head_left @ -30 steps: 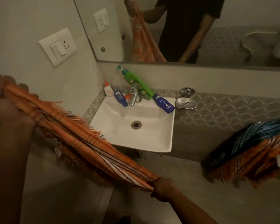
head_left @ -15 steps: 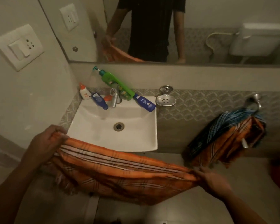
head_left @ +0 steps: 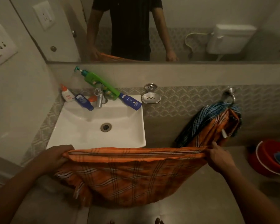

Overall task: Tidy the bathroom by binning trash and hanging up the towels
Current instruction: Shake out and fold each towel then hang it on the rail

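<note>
Orange checked towel (head_left: 129, 173) is held stretched below the white sink (head_left: 81, 135), its ends gripped by curled fingers of the left hand (head_left: 55, 157) and right hand (head_left: 220, 157). Beyond the fingers, "NIVEA" is read on a blue bottle (head_left: 131, 101).

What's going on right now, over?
Left hand, right hand grip orange checked towel, stretched flat. Metal wall ring already holds two towels. Path clear.

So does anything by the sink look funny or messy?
Yes. The tall green pump bottle leans tilted across the metal tap instead of standing up, and two dark blue bottles lie tipped at the white sink's back rim. Nothing looks spilled.
</note>
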Motion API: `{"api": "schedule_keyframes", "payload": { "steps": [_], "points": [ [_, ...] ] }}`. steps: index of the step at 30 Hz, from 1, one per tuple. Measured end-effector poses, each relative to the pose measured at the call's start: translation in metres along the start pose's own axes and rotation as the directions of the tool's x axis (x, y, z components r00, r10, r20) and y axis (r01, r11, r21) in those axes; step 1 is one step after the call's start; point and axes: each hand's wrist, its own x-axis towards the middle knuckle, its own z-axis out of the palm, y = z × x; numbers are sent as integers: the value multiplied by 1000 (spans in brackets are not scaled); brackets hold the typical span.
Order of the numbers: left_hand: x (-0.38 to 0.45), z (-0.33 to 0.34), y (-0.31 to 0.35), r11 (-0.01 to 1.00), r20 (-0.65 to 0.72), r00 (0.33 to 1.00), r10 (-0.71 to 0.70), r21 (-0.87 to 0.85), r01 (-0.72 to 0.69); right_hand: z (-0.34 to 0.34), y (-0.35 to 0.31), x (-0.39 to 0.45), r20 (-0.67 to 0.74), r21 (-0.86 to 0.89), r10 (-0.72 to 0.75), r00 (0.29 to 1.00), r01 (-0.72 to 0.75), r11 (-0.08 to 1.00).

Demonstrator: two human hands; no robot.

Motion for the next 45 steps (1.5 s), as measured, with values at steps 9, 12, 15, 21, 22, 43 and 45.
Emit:
{"api": "schedule_keyframes", "payload": {
  "steps": [9,12,15,21,22,43,45],
  "points": [
    [5,-3,4,947,-147,973,-177,-295,128,-18,21,11,-179,419,154,972,-66,906],
    [11,5,5,892,-265,914,-308,-414,181,-33,19,18,-238,525,252,938,-94,846],
    [12,15,7,802,-339,833,-437,-567,191,-43,18,18,-387,397,89,918,79,915],
    [0,24,19,418,-330,623,-710,-908,-4,-56,10,15,-183,871,177,967,76,485],
    [-2,25,22,351,-310,606,-732,-935,-55,-50,12,19,-131,942,240,962,45,334],
    [-59,20,64,377,-403,430,-808,-914,-148,25,-42,31,-22,834,57,998,-13,551],
    [-60,16,47,337,-394,457,-797,-919,-206,16,-49,25,-101,748,-119,988,154,645]
  ]
}}
